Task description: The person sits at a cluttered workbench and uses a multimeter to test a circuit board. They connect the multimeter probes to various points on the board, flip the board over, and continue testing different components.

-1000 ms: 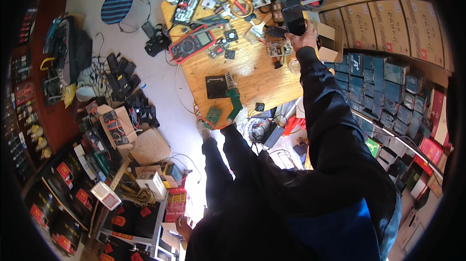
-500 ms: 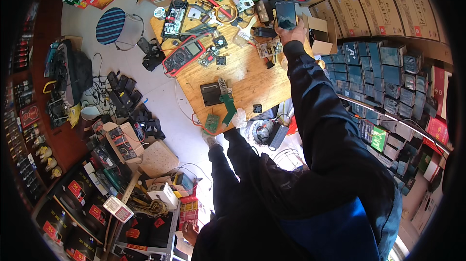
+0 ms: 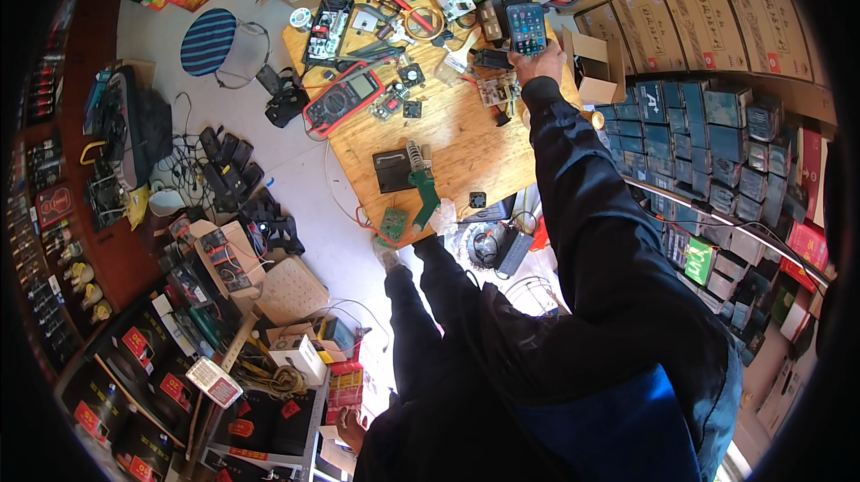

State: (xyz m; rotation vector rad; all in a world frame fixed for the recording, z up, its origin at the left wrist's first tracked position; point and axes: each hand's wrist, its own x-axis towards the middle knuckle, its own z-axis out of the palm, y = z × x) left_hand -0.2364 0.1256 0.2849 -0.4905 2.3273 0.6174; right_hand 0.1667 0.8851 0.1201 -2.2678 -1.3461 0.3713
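At the table's right edge my right hand (image 3: 543,64) is closed around the lower end of a smartphone (image 3: 526,30), its lit screen facing up with rows of icons. Low in the picture, beside the shelf, my left hand (image 3: 350,430) shows only in part. Its fingers look loosely apart, and nothing can be made out in them. Nearest the phone on the wooden table (image 3: 475,146) are a white-bristled brush (image 3: 460,54) and a circuit board (image 3: 498,91). A red-and-grey multimeter (image 3: 343,99) lies further left. A green-handled soldering iron (image 3: 424,191) rests in its coil holder at the near edge.
Circuit boards, tape rolls and small fans crowd the table's far half. An open carton (image 3: 602,65) stands right of my hand, before stacked dark boxes (image 3: 685,137). A striped stool (image 3: 208,41), cables and adapters (image 3: 228,164) lie on the floor at left. A calculator (image 3: 214,383) sits lower left.
The phone's screen has gone from a dark picture to rows of icons. My right hand keeps its hold in nearly the same place. The view has shifted very slightly.
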